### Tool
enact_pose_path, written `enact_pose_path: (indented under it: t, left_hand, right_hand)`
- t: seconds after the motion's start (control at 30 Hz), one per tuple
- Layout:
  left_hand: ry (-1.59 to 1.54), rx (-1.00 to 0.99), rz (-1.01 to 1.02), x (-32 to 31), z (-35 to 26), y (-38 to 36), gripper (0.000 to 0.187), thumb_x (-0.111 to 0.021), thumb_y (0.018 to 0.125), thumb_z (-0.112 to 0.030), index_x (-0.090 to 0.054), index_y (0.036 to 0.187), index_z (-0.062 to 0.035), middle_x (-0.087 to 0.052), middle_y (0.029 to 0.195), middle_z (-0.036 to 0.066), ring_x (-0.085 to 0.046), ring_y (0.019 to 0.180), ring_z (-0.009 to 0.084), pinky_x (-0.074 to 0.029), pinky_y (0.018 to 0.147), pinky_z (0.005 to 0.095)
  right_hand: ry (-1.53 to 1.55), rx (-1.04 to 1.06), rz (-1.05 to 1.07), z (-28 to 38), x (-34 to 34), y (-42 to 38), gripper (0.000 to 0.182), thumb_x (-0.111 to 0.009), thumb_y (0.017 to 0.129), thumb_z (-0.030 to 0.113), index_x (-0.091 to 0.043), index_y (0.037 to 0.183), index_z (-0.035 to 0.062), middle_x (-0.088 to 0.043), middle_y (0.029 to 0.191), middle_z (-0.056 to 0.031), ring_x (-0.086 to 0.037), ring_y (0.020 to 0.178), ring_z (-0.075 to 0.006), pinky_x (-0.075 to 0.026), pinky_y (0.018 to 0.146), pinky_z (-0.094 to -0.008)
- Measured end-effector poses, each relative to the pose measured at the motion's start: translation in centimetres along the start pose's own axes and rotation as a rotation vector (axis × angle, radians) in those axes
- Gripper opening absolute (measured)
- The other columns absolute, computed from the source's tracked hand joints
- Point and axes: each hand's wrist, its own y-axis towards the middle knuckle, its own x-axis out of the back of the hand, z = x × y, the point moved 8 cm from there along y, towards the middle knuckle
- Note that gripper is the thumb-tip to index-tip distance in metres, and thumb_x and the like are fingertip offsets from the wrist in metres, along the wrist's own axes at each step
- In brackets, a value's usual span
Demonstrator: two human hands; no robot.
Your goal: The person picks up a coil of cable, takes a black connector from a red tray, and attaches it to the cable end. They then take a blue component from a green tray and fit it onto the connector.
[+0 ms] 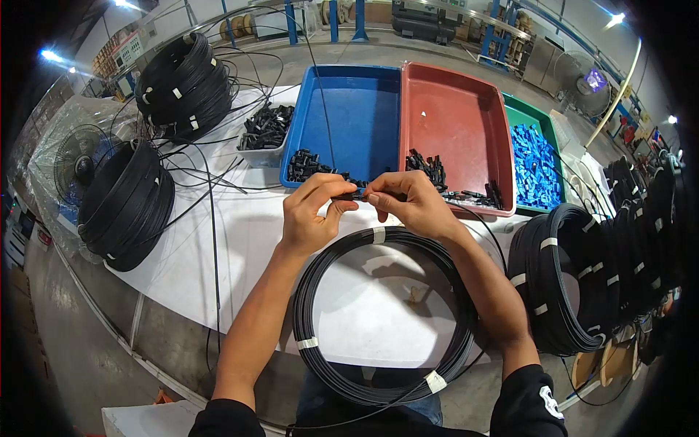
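My left hand (314, 211) and my right hand (415, 202) meet just in front of the trays, fingertips almost touching. Between them is a small dark connector (353, 195), pinched by the left fingers; a bit of blue shows near the fingertips. The right fingers are closed around the end of a thin black cable (484, 224), which runs off to the right from that hand. Below my hands lies a large coil of black cable (304, 291), bound with white tape and overhanging the table's front edge.
A blue tray (349, 109) and a red tray (459, 116) hold black connector parts. Small blue pieces fill a green tray (537, 171). A clear box (263, 156) has more black parts. Cable coils stand at left (127, 207) and right (561, 277); loose cables cross the white table.
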Motion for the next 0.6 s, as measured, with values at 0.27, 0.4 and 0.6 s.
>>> enact_pose_path:
  t: [0.27,0.4,0.6]
  left_hand:
    - [0.058,-0.054,-0.100,0.1,-0.8,-0.5,0.021,-0.080,0.072,0.003,-0.074,0.091,-0.0043,-0.070,0.086,0.009,-0.069,0.075,0.0226,-0.055,0.065,0.0306]
    - [0.122,-0.088,-0.126,0.3,-1.2,-0.7,0.017,-0.079,0.073,0.002,-0.073,0.087,-0.0047,-0.070,0.085,0.008,-0.070,0.076,0.0225,-0.056,0.065,0.0307]
    - [0.209,-0.140,-0.141,0.7,-2.2,-0.3,0.011,-0.077,0.074,-0.002,-0.072,0.083,-0.0067,-0.068,0.080,0.006,-0.068,0.077,0.0213,-0.049,0.069,0.0314]
  right_hand:
    - [-0.016,-0.063,-0.002,0.7,-0.3,-0.2,0.020,-0.065,0.093,0.013,-0.072,0.096,-0.0055,-0.068,0.067,-0.0079,-0.063,0.064,-0.0098,-0.046,0.058,-0.0259]
    - [-0.009,-0.071,-0.017,1.1,-0.6,-0.4,0.020,-0.065,0.093,0.013,-0.072,0.095,-0.0054,-0.068,0.066,-0.0080,-0.061,0.062,-0.0094,-0.045,0.056,-0.0262]
    - [0.022,-0.038,0.000,1.0,-1.0,-0.4,0.020,-0.065,0.093,0.013,-0.073,0.093,-0.0049,-0.067,0.065,-0.0075,-0.056,0.058,-0.0083,-0.042,0.053,-0.0273]
